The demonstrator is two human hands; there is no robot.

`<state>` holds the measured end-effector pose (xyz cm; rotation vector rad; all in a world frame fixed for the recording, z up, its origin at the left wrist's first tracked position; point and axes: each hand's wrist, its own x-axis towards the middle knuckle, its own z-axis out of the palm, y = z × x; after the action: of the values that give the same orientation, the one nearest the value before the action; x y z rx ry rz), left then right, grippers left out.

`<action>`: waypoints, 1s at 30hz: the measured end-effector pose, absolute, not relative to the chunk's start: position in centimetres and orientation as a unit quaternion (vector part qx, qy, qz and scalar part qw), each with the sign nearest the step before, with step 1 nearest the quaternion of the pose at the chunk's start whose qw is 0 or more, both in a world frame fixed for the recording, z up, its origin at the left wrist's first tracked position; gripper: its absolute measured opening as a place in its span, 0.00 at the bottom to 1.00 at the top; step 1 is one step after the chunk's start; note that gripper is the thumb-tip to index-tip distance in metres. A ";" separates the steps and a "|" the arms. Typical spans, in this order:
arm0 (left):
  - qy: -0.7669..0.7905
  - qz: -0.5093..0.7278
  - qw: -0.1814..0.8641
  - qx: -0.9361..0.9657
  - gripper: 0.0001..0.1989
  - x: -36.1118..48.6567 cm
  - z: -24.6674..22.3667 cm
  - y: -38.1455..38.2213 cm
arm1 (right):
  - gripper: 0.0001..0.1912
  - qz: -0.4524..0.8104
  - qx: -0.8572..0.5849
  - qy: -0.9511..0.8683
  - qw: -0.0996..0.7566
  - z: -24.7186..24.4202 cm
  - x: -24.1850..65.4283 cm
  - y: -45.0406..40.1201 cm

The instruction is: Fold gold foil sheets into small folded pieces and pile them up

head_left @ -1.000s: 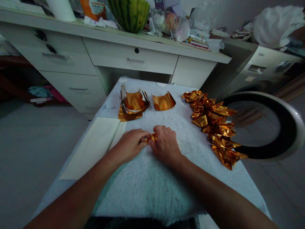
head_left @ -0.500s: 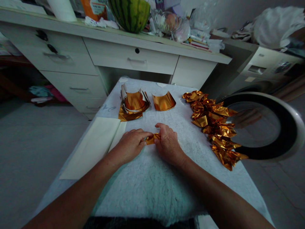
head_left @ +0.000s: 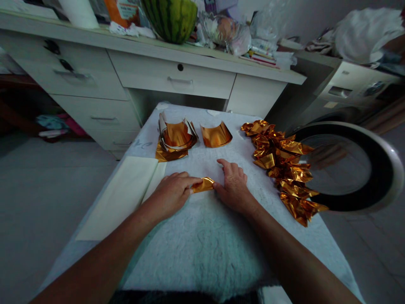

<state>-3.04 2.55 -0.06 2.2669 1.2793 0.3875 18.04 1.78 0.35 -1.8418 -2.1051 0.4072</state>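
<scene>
A small folded piece of gold foil (head_left: 205,184) lies around the middle of the cloth-covered bench (head_left: 190,240), between the two hands. The left hand (head_left: 172,190) pinches its left end between thumb and fingers, while the right hand (head_left: 234,185) has its fingers spread and lifted, gripping nothing, with only the thumb tip at the right end of the piece. The step in hand looks like folding or pressing this foil into a narrow shape, with the left side doing the holding. The next move seems to call for a steady left pinch and a light, exact right thumb on the free end, since thin foil probably creases easily and could skew if pulled. Near the far edge, toward the far left corner, stands a curled stack of gold sheets (head_left: 177,134), and just to its right a separate curved gold sheet (head_left: 217,135) sits apart from it. Along the right edge runs a heap of crumpled gold pieces (head_left: 291,173), from near the far right corner toward the near side. A pale sheet (head_left: 117,198) lies along the left edge, partly behind the left forearm.
</scene>
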 end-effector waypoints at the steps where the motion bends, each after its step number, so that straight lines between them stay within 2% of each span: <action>1: 0.470 0.145 0.253 0.833 0.21 -3.1 -0.1 2.5 | 0.34 0.141 -0.641 -0.739 0.153 0.3 18.3 1.9; 6: 0.474 0.145 0.251 0.831 0.21 -3.1 0.0 2.5 | 0.38 0.147 -0.628 -0.754 0.121 0.1 19.5 2.5; 19: 0.484 0.109 0.250 0.831 0.23 -3.0 0.6 2.1 | 0.41 0.183 -0.606 -0.771 0.072 1.1 21.1 3.1; 22: 0.483 0.103 0.247 0.833 0.23 -3.0 0.6 2.1 | 0.36 0.183 -0.598 -0.773 0.103 1.0 21.0 3.1; 27: 0.479 0.098 0.242 0.838 0.24 -3.1 0.5 2.1 | 0.23 0.168 -0.531 -0.804 0.208 0.5 19.6 2.6; 30: 0.478 0.096 0.239 0.840 0.24 -3.0 0.6 2.2 | 0.13 0.148 -0.504 -0.820 0.228 0.2 18.5 2.1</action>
<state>-3.01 2.18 0.60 2.2991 1.3075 0.2631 18.48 2.15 0.24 -1.3867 -2.2578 0.4070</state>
